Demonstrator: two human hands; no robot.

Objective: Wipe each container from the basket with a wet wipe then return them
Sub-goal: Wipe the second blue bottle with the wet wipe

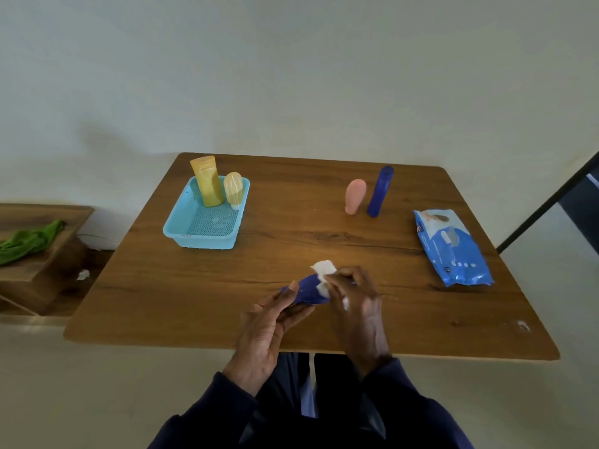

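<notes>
My left hand (269,328) grips a dark blue container (308,290) just above the table's near edge. My right hand (356,303) pinches a white wet wipe (324,270) against the container's right end. The light blue basket (181,228) sits at the back left of the table. A tall yellow bottle (207,181) and a pale, clear-capped bottle (234,189) stand in its far corner. A pink bottle (355,196) and a tall blue bottle (380,191) stand on the table at the back right.
A blue pack of wet wipes (452,247) lies at the table's right edge. The wooden table (291,234) stands against a pale wall. A low wooden shelf (39,264) with a green cloth (30,239) sits to the left. A dark frame (551,199) leans at the right.
</notes>
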